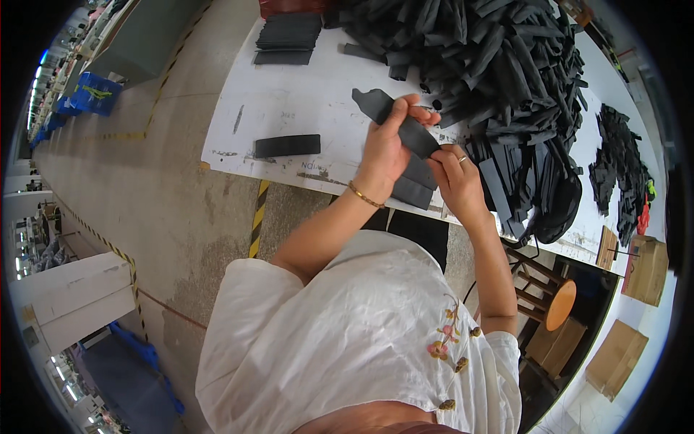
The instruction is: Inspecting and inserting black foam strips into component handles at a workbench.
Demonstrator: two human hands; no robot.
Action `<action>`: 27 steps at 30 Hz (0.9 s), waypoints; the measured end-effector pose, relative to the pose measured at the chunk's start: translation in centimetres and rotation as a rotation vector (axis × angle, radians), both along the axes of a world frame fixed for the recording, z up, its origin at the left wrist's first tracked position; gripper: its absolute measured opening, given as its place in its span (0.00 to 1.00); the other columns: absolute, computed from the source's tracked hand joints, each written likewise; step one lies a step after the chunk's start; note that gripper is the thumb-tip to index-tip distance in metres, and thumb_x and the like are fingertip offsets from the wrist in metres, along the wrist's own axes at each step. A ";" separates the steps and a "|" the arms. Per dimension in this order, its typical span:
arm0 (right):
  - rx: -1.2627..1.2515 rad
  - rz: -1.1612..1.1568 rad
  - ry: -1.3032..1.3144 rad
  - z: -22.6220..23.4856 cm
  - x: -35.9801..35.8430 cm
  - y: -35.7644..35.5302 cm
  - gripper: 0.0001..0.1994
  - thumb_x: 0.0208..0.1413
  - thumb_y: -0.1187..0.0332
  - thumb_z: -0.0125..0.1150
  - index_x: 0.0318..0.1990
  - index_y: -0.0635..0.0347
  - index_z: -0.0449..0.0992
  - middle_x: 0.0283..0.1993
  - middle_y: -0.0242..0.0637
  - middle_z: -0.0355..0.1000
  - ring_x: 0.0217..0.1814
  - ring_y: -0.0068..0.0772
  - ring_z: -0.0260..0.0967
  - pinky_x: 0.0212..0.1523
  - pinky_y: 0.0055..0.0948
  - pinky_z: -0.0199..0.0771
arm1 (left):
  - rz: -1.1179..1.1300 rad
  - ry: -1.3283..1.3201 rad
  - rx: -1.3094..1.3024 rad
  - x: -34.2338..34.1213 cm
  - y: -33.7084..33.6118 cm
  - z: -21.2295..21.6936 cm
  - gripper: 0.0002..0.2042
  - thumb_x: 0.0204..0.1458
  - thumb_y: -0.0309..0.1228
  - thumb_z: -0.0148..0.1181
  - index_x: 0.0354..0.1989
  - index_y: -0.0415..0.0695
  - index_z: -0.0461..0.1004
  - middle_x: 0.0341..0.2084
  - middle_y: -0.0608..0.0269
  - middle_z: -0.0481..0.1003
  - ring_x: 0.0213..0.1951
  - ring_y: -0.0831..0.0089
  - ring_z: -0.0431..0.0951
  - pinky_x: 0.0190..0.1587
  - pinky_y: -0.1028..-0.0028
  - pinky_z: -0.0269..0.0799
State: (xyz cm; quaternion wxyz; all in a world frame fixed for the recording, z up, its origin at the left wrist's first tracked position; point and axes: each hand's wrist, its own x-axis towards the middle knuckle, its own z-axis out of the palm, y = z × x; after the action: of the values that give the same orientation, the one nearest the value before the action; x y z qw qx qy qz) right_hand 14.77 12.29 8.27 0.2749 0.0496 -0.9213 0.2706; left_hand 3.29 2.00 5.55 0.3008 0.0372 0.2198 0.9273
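Note:
A dark grey strip of fabric [418, 137] is stretched at a slant between my hands, above the front edge of the white table. My left hand [390, 137] is closed on its middle, thumb on top, and the strip's wavy upper end sticks out past the fingers. At the lower right end, my right hand [454, 173] pinches the strip; a ring shows on one finger. Below my hands, more dark fabric [416, 189] lies at the table edge, partly covered. A single flat dark strip [288, 145] rests on the table left of my hands.
A big heap of curled dark pieces [499, 58] covers the table's far right side. Stacked flat strips [288, 37] lie at the far left of the white table [238, 94]. A black bag [560, 199] sits at the right edge, above a wooden stool [560, 304].

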 end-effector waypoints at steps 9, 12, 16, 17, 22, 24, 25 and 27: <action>0.023 0.012 0.016 -0.4 -0.5 -0.1 0.11 0.47 0.81 0.65 0.36 0.64 0.70 0.35 0.44 0.70 0.31 0.48 0.72 0.29 0.38 0.73 | 0.002 -0.020 -0.007 1.3 -0.1 0.3 0.12 0.63 0.36 0.52 0.44 0.39 0.72 0.26 0.61 0.75 0.39 0.62 0.79 0.49 0.65 0.72; 0.000 0.007 0.011 -0.5 -0.6 -0.4 0.10 0.47 0.81 0.65 0.36 0.64 0.70 0.35 0.44 0.70 0.31 0.48 0.71 0.28 0.38 0.73 | -0.017 -0.043 -0.012 1.6 -0.1 0.2 0.12 0.63 0.36 0.51 0.44 0.39 0.72 0.25 0.62 0.75 0.38 0.63 0.79 0.49 0.66 0.72; 0.026 0.007 0.002 -0.6 -0.8 -0.5 0.10 0.48 0.81 0.64 0.36 0.64 0.70 0.35 0.44 0.70 0.31 0.48 0.71 0.28 0.39 0.72 | -0.008 -0.084 -0.021 1.7 -0.3 0.4 0.12 0.63 0.36 0.51 0.44 0.40 0.72 0.25 0.63 0.75 0.38 0.63 0.79 0.49 0.67 0.73; 0.023 0.009 0.003 -0.6 -0.8 -0.5 0.10 0.48 0.81 0.64 0.36 0.64 0.70 0.35 0.44 0.70 0.31 0.48 0.71 0.28 0.39 0.72 | -0.007 -0.092 -0.026 1.7 -0.3 0.4 0.12 0.63 0.36 0.51 0.44 0.40 0.72 0.25 0.63 0.75 0.38 0.63 0.79 0.49 0.67 0.73; 0.023 0.007 0.013 -0.9 -1.0 -0.6 0.10 0.48 0.80 0.64 0.36 0.64 0.70 0.35 0.44 0.70 0.31 0.48 0.71 0.29 0.39 0.73 | -0.004 -0.080 -0.029 1.9 -0.1 0.2 0.12 0.63 0.35 0.52 0.45 0.39 0.73 0.26 0.63 0.76 0.39 0.63 0.79 0.49 0.67 0.73; 0.030 0.013 0.011 -1.0 -1.1 -0.6 0.10 0.48 0.81 0.64 0.36 0.64 0.70 0.35 0.44 0.70 0.31 0.49 0.71 0.30 0.39 0.73 | -0.001 -0.081 -0.024 2.0 -0.1 0.0 0.12 0.63 0.36 0.52 0.45 0.39 0.72 0.26 0.63 0.76 0.39 0.63 0.79 0.49 0.67 0.73; 0.031 0.014 0.012 -1.0 -1.1 -0.6 0.10 0.48 0.81 0.64 0.36 0.64 0.70 0.35 0.44 0.70 0.31 0.49 0.71 0.30 0.39 0.73 | 0.003 -0.084 -0.018 2.0 -0.1 0.0 0.12 0.63 0.36 0.52 0.45 0.39 0.72 0.26 0.63 0.76 0.39 0.63 0.79 0.49 0.67 0.73; 0.025 0.026 0.008 -1.1 -1.2 -0.5 0.10 0.48 0.81 0.64 0.36 0.64 0.70 0.35 0.45 0.70 0.32 0.49 0.71 0.30 0.39 0.74 | 0.009 -0.088 -0.013 2.1 0.0 -0.2 0.12 0.63 0.36 0.52 0.46 0.39 0.72 0.26 0.63 0.76 0.39 0.62 0.79 0.49 0.67 0.73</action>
State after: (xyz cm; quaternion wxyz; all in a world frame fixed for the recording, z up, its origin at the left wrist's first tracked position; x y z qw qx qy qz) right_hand 13.54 11.76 7.22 0.2745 0.0662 -0.9227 0.2625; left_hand 5.40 2.01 5.38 0.3064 -0.0065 0.2124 0.9279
